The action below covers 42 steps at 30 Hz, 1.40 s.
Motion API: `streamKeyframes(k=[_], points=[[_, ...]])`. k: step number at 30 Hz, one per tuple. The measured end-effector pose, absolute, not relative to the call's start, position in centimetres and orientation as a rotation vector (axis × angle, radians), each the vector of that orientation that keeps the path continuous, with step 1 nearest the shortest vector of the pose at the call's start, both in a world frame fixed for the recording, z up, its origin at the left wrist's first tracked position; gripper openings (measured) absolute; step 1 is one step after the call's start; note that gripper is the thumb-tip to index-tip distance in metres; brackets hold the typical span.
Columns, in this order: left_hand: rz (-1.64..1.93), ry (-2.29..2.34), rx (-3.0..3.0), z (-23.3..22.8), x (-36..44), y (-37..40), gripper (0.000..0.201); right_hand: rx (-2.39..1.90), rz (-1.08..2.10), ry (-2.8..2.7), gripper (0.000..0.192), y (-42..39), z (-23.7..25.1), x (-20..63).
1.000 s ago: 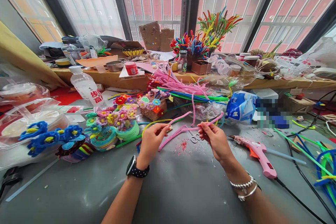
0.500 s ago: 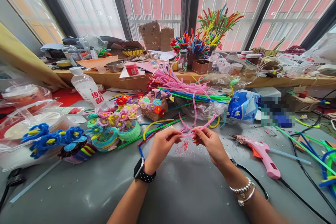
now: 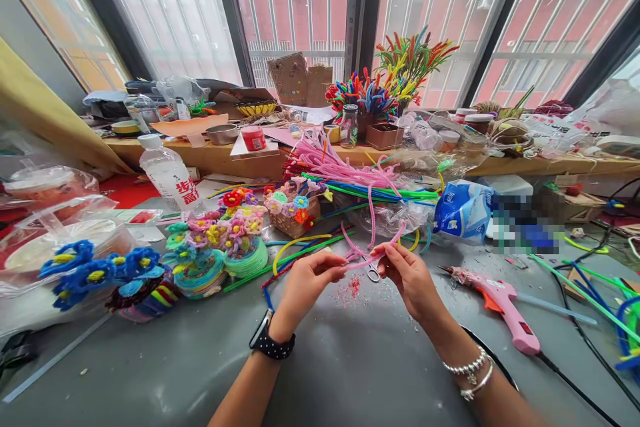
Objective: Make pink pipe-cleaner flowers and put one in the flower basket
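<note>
The left hand (image 3: 305,283) and the right hand (image 3: 407,273) are raised just above the grey surface (image 3: 350,360), each pinching one end of a pink pipe cleaner (image 3: 361,259) that runs between their fingertips. Small scissors (image 3: 373,272) lie on the surface just behind the hands, beside red crumbs (image 3: 353,287). A pink glue gun (image 3: 500,299) lies to the right, and pipe-cleaner flowers (image 3: 220,240) stand to the left.

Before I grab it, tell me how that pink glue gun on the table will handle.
The pink glue gun looks like rigid plastic, so probably stiff and fairly light. It lies on its side on the grey table, so it is unlikely to roll. Its black cord trails off and may drag or snag.
</note>
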<state>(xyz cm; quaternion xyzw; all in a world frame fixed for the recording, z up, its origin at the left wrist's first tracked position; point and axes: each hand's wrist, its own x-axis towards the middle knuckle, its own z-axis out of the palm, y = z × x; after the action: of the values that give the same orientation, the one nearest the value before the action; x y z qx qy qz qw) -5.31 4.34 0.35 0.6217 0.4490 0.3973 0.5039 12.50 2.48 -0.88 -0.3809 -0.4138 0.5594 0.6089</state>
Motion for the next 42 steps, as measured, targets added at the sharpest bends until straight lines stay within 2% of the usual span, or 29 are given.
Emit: streamKeyframes(k=[6, 16, 25, 42], points=[[1.053, 0.997, 1.495, 0.3, -5.1, 4.1, 0.021, -0.979, 1.056, -1.205, 0.025, 2.2, -0.9, 12.4], [1.218, 0.973, 1.526, 0.3, -5.1, 4.2, 0.034, -1.196, 0.325, -1.896, 0.028, 1.9, -1.4, 12.2], [1.231, 0.97, 1.531, 0.7, -5.0, 3.9, 0.032, -1.216, 0.208, -2.016, 0.027, 1.5, -1.7, 11.6], [1.314, 1.044, 1.674, 0.5, -4.9, 3.7, 0.021, -1.284, 0.246, -2.095, 0.027, 0.8, -0.6, 11.0]])
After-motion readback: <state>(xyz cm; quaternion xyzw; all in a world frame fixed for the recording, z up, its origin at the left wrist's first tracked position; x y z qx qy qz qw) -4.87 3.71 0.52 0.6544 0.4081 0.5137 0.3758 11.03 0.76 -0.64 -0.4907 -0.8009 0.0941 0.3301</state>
